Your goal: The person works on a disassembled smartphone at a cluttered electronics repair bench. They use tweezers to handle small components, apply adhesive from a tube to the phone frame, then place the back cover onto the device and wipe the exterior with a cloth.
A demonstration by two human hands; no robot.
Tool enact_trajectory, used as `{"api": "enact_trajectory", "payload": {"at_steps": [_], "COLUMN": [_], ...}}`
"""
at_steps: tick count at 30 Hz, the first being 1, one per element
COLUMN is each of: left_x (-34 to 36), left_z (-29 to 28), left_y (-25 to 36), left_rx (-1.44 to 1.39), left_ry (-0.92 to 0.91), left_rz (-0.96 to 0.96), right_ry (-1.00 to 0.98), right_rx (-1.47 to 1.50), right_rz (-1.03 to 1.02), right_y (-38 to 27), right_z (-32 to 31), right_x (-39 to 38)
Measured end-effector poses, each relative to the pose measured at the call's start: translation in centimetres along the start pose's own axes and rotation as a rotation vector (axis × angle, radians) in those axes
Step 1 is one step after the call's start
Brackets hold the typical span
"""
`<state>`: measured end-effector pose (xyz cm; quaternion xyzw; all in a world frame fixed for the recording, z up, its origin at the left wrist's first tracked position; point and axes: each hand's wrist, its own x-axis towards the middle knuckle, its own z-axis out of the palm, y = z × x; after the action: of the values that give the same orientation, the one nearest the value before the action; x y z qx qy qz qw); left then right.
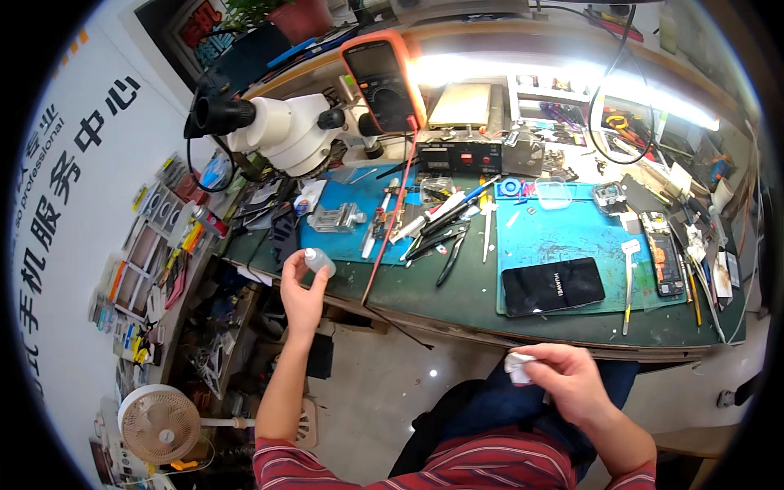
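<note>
My left hand (302, 296) is wrapped round a small translucent squeeze bottle (320, 263), held upright at the bench's front edge. Above my lap, the thumb and fingers of my right hand (565, 382) pinch a crumpled white wipe (518, 368). Beyond that hand, a black smartphone (554, 286) lies screen up on the right blue mat (523, 237). A thin tool with a white top (629, 278) rests to its right. Farther right is an opened phone (661, 255) with its inner parts showing. Neither hand touches the phones.
A microscope (290, 131) and an orange-framed multimeter (384, 82) stand at the back left; a red cable (392, 220) hangs across the bench. Pliers (451, 257) and several tweezers and pens lie mid-bench. A fan (159, 423) stands lower left, near crowded shelves (151, 257).
</note>
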<state>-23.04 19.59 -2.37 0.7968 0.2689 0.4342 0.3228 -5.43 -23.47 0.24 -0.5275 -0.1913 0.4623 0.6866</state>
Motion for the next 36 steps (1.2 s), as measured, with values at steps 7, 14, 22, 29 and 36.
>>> {"api": "enact_trajectory", "payload": {"at_steps": [7,14,22,29,36], "left_x": [-0.5,-4.9,-8.8,-9.0,-8.9], "left_z": [0.2,3.7,8.2,14.0,15.5], "left_y": [-4.9,2.7,5.7,12.3,12.7], "left_rx": [-0.08,0.09,0.127,0.227,0.261], "left_ry": [-0.025,0.233,-0.089,-0.511,-0.522], "left_rz": [-0.089,0.165,0.694,0.838,0.886], "right_ry": [0.54,0.44,-0.09,-0.028,0.039], "right_rx": [-0.909,-1.705,-1.764,-1.763,-1.8], "right_rz": [-0.602,-0.81,-0.655,-0.555,-0.525], "right_y": [-5.1,-6.4,-5.9,-5.7,-5.9], "right_z": [-7.0,-9.0,-6.1,-6.1,-7.8], "right_x": [-0.9,2.9,2.7,4.7,4.6]}}
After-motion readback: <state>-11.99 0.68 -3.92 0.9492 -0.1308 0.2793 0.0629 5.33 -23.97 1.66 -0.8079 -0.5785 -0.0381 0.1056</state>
